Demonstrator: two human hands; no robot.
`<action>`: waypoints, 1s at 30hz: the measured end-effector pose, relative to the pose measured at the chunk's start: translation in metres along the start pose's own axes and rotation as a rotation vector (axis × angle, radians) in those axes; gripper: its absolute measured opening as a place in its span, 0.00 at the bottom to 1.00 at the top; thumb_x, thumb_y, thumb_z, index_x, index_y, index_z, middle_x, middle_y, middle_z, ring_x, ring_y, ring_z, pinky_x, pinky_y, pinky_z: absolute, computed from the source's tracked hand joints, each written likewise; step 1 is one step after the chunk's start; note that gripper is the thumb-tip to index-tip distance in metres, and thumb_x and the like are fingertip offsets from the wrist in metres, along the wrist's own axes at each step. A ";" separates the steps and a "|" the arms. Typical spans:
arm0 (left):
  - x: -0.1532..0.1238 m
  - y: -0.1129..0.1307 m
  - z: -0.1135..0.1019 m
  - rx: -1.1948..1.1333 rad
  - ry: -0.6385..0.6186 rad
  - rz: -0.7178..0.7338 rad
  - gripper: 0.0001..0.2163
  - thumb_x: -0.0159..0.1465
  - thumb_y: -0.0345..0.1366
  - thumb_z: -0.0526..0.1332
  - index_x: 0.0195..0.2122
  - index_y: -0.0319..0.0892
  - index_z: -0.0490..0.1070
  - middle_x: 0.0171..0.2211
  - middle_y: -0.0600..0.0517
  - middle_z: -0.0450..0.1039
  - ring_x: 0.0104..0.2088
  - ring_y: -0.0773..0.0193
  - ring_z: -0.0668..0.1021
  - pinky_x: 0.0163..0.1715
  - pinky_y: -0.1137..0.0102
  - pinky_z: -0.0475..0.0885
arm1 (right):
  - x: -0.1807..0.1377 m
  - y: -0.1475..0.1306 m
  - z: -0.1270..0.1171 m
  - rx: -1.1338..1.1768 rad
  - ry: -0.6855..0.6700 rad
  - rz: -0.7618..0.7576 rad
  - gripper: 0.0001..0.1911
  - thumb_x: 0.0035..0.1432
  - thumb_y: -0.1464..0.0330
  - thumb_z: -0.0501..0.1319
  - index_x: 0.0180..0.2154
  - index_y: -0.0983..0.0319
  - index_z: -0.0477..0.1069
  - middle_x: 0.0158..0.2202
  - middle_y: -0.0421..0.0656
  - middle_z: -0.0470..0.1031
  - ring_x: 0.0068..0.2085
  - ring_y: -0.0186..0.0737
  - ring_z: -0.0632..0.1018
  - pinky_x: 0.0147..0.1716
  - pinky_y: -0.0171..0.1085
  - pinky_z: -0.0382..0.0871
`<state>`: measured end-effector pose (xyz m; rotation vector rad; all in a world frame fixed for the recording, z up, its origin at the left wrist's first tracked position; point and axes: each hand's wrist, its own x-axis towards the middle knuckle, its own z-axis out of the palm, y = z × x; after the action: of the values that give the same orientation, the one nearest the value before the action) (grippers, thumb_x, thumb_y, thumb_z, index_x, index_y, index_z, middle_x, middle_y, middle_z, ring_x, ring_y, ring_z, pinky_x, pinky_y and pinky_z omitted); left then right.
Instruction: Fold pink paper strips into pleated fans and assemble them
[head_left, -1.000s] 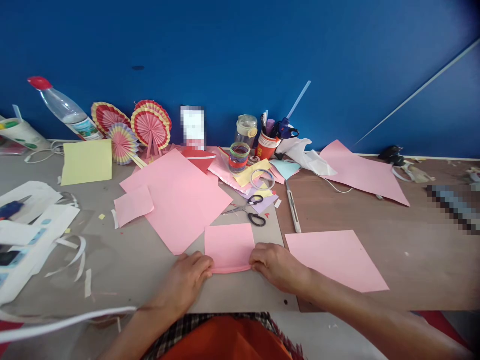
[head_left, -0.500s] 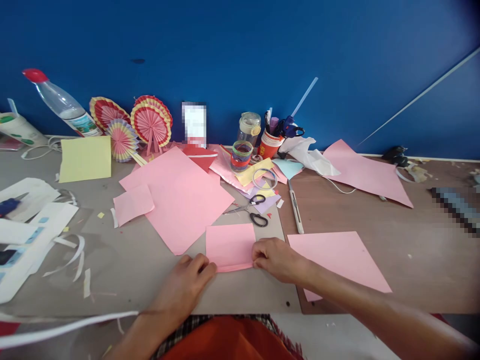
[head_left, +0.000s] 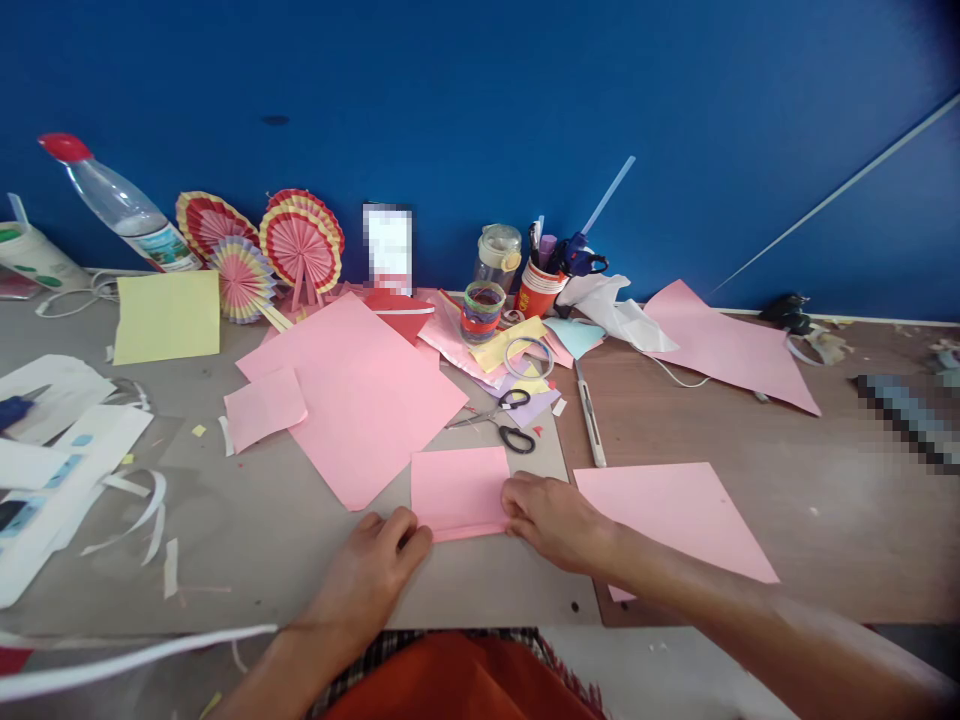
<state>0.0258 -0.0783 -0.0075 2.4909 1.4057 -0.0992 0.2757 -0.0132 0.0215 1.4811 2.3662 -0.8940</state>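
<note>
The folded sheet [head_left: 459,490] lies on the tabletop [head_left: 487,590], the left hand [head_left: 386,555] at its near left corner, the right hand [head_left: 551,518] at its right edge. Just behind it lie scissors [head_left: 496,410]; behind and left, a broad sheet [head_left: 367,400]; behind and right, a cutter knife [head_left: 590,415]; to its right, a loose sheet [head_left: 675,505]; far behind, a pen-filled cup [head_left: 534,292].

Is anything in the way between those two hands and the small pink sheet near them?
Nothing visible is in the way: the left hand touches the small pink sheet at its near left corner, the right hand at its right edge. The scissors lie just beyond its far right corner, not between.
</note>
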 end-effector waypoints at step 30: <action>0.002 0.004 -0.014 0.186 0.063 0.129 0.10 0.60 0.22 0.54 0.34 0.42 0.71 0.34 0.52 0.70 0.28 0.64 0.69 0.31 0.68 0.66 | -0.011 0.018 0.022 -0.494 0.228 -0.531 0.08 0.48 0.82 0.55 0.28 0.64 0.65 0.28 0.43 0.68 0.27 0.35 0.62 0.30 0.39 0.46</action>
<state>0.0291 -0.0750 0.0067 2.7524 1.3095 -0.1325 0.2934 -0.0291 0.0020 0.8133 2.9237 -0.1806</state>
